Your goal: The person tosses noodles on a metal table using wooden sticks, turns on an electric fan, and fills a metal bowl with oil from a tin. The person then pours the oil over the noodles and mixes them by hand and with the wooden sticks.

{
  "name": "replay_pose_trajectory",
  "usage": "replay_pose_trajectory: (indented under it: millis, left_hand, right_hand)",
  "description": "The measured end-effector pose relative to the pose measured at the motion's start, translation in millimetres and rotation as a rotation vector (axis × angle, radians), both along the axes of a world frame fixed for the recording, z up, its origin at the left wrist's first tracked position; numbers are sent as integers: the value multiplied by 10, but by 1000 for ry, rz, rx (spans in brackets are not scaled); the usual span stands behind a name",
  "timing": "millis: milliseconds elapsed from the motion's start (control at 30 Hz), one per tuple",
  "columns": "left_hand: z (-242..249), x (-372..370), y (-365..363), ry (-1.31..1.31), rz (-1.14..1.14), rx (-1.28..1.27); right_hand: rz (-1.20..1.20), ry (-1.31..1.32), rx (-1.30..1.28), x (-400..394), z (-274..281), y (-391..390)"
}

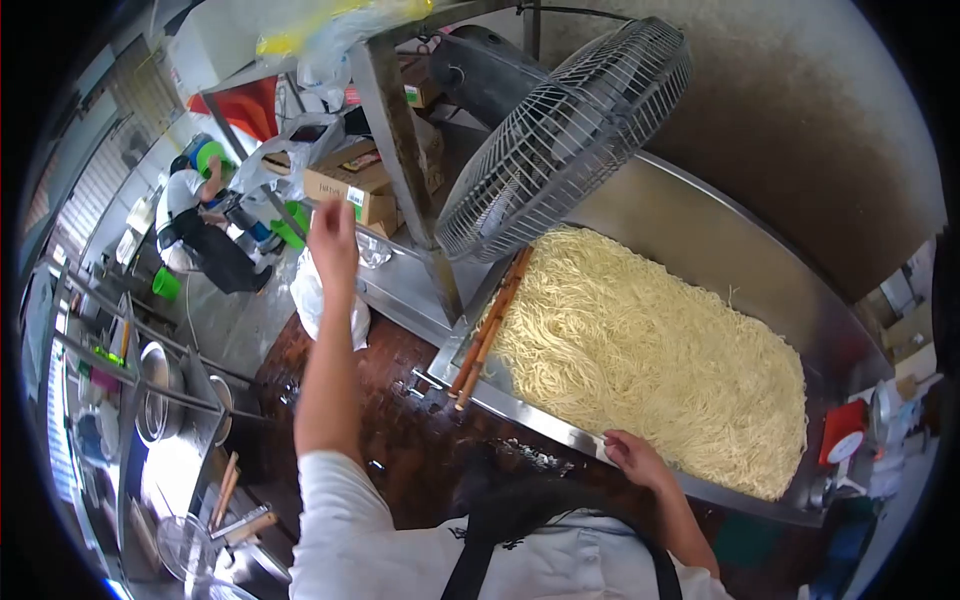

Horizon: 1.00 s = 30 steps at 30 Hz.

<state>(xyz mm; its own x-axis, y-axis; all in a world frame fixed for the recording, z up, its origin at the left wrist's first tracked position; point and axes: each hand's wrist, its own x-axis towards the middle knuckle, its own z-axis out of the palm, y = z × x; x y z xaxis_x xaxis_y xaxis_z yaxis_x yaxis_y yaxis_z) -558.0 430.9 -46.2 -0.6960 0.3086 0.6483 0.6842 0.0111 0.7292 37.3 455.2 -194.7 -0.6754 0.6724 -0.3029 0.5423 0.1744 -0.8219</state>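
A long metal trough [545, 425] holds a deep bed of pale yellow noodles [650, 350]. My right hand [638, 461] is at the trough's near rim, thumb and fingers apart, with the noodles just beyond. Raised in front of a cardboard box [350, 180], my left hand [333, 232] has its fingers drawn together; whether anything is in them is hidden. Two brown wooden sticks [493, 325] lie across the trough's left end. A large caged fan [570, 140] hangs over that end, to the right of my left hand.
A metal post [405, 150] stands between my left hand and the fan. White plastic bags [325, 305] hang below the shelf. A red scale [845, 432] stands at the right. Another person [205, 225] bends at the back left. Racks with pots [160, 390] line the left; the floor looks wet.
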Motion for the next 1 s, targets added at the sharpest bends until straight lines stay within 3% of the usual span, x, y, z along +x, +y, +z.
replay_pose_trajectory:
  millis: [100, 133, 167, 267, 300, 400, 533, 567, 667, 900, 1000]
  left_hand:
    - [934, -420, 642, 347, -205, -10]
    - [1092, -612, 864, 500, -188, -197]
    - [1111, -708, 1104, 401, -125, -323]
    - [1349, -633, 1500, 809, -533, -96]
    - [1371, -628, 1684, 1079, -426, 1]
    - [1333, -670, 1921, 1188, -370, -85]
    - [1239, -776, 2144, 1102, -544, -5]
    - [1246, -714, 2120, 1133, -495, 21]
    - [1361, -533, 2057, 1043, -632, -138]
    - [1164, -591, 2231, 1005, -604, 121]
    - [1184, -532, 2143, 1047, -547, 84]
  right_hand:
    - [78, -108, 52, -460, 349, -54]
    - [80, -108, 71, -561, 383, -97]
    - [35, -106, 67, -597, 350, -135]
    - [-60, -141, 47, -668, 441, -283]
    - [-98, -138, 29, -662, 435, -324]
    - [-193, -132, -18, -568, 350, -483]
    - [-265, -159, -55, -494, 212, -595]
    - [-279, -177, -63, -488, 196, -596]
    - [-249, -219, -43, -518, 218, -575]
    - [-305, -180, 23, -664, 328, -525]
    - [-298, -195, 13, -663, 267, -557]
